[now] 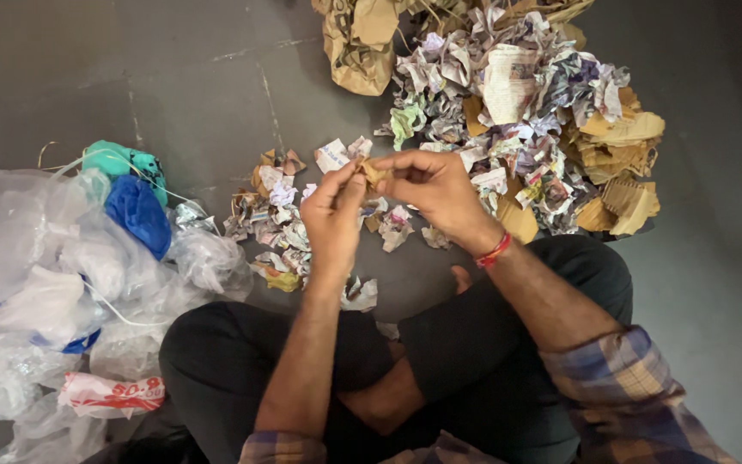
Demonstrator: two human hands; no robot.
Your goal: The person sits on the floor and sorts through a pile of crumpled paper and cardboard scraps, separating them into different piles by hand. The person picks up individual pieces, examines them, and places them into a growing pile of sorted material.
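Both hands are pinching one brown paper scrap [374,173] — left hand [333,211], right hand [436,187] gripping opposite ends, seemingly pulling it apart, above the small scrap pile [278,225].

Waste-sorting floor: paper heap [526,112], plastic pile [53,283].

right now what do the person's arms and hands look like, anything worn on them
Both hands are bare, no gloves or rings visible. The right hand has a red thread band around its wrist. The left hand wears nothing at the wrist. Both forearms are uncovered, with a plaid shirt's sleeves in blue, purple and tan rolled up near the elbows.
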